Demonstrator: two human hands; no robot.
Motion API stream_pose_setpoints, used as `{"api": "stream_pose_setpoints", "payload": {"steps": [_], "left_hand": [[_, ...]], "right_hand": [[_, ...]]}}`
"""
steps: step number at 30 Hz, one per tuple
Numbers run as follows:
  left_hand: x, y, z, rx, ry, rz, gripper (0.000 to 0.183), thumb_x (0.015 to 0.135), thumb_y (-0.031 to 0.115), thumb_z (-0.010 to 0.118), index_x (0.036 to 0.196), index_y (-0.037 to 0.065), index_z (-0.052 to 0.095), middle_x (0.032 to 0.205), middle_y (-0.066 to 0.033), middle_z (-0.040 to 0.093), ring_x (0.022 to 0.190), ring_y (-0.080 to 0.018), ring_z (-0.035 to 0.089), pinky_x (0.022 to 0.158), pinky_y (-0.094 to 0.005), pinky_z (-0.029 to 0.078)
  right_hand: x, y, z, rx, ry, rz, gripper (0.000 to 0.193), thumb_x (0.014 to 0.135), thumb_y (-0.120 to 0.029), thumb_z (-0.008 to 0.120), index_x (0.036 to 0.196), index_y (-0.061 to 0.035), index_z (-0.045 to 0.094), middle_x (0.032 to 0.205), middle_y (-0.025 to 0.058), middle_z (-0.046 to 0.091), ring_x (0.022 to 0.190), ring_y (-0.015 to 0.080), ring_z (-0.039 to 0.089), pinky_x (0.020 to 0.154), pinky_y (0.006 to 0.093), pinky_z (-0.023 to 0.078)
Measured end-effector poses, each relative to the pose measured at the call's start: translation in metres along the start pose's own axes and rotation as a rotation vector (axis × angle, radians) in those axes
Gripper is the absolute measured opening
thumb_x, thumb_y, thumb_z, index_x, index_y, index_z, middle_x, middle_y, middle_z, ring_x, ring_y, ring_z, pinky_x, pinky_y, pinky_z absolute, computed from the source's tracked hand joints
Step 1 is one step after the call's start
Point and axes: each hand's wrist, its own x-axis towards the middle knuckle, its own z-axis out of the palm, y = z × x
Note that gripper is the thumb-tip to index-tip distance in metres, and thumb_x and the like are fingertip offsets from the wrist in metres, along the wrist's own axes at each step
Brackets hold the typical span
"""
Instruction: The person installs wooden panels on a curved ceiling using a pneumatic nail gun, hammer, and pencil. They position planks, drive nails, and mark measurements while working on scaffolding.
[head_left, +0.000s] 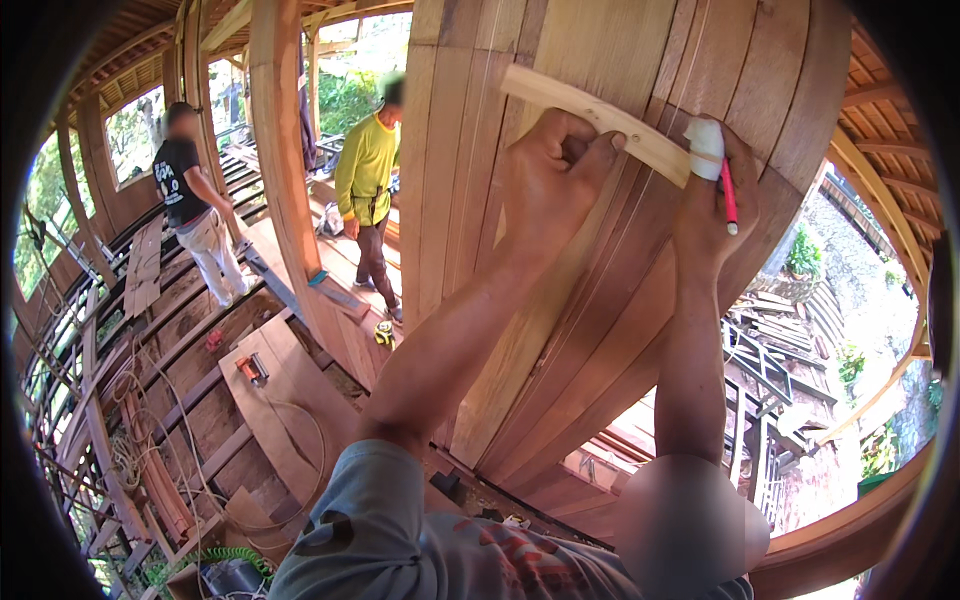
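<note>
A short pale wooden strip (655,148) with small holes lies slantwise across the upright plank wall (590,250). My left hand (562,175) is closed at its lower edge, the thumb pressed on the strip near a hole. At the strip's right end is my right hand (722,195), with a white wrapping (706,148) round one digit. A slim red pen (729,198) is held in this hand, its pale end pointing down. The pen's other end is hidden by the fingers.
To the left stand a person in a yellow top (365,165) and another in a black shirt (180,180). An orange power tool (251,369) lies on a board (285,400), with hoses around it. A tape measure (384,333) sits by the post (285,150). Open floor joists show at left.
</note>
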Motion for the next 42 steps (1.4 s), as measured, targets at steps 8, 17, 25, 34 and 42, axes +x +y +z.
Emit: {"api": "stream_pose_setpoints", "payload": {"steps": [8,17,25,34,42], "left_hand": [[0.035,-0.013,-0.009,0.330,0.044,0.737,0.049,0.080,0.000,0.079,0.127,0.007,0.066,0.132,-0.0200,0.056,0.085,-0.0224,0.066,0.073,-0.0337,0.056],[0.073,-0.046,-0.001,0.467,0.089,0.776,0.047,0.082,0.000,0.075,0.127,0.012,0.068,0.134,-0.0175,0.058,0.085,-0.0270,0.066,0.074,-0.0371,0.056],[0.079,-0.057,0.001,0.381,0.168,0.688,0.045,0.086,-0.003,0.069,0.129,0.011,0.067,0.139,-0.0185,0.054,0.088,-0.0270,0.065,0.079,-0.0363,0.056],[0.078,-0.059,0.013,0.468,0.148,0.681,0.056,0.082,-0.010,0.068,0.133,0.014,0.066,0.142,-0.0194,0.052,0.096,-0.0280,0.065,0.083,-0.0373,0.057],[0.087,-0.068,0.018,0.426,0.193,0.711,0.068,0.067,-0.008,0.074,0.131,0.013,0.067,0.147,-0.0159,0.048,0.106,-0.0322,0.059,0.090,-0.0447,0.047]], "right_hand": [[0.022,-0.001,0.015,0.124,-0.018,0.019,0.018,0.095,-0.005,0.065,0.112,-0.0015,0.070,0.103,0.0089,0.070,0.094,0.0182,0.067,0.084,0.0308,0.052],[0.043,0.018,0.018,0.051,-0.082,-0.070,0.020,0.096,-0.008,0.063,0.114,-0.0019,0.068,0.106,0.0086,0.069,0.093,0.0173,0.067,0.084,0.0303,0.052],[0.046,0.061,-0.031,-0.026,0.054,0.008,0.021,0.100,-0.018,0.060,0.112,-0.0036,0.069,0.099,0.0063,0.071,0.091,0.0142,0.066,0.083,0.0276,0.050],[0.038,0.069,-0.042,-0.116,-0.022,-0.139,0.023,0.101,-0.024,0.060,0.110,-0.0046,0.069,0.101,0.0114,0.072,0.092,0.0180,0.069,0.083,0.0308,0.052],[0.038,0.084,-0.040,-0.102,-0.022,-0.216,0.020,0.099,-0.013,0.056,0.111,-0.0018,0.068,0.107,0.0122,0.070,0.096,0.0199,0.067,0.088,0.0324,0.051]]}}
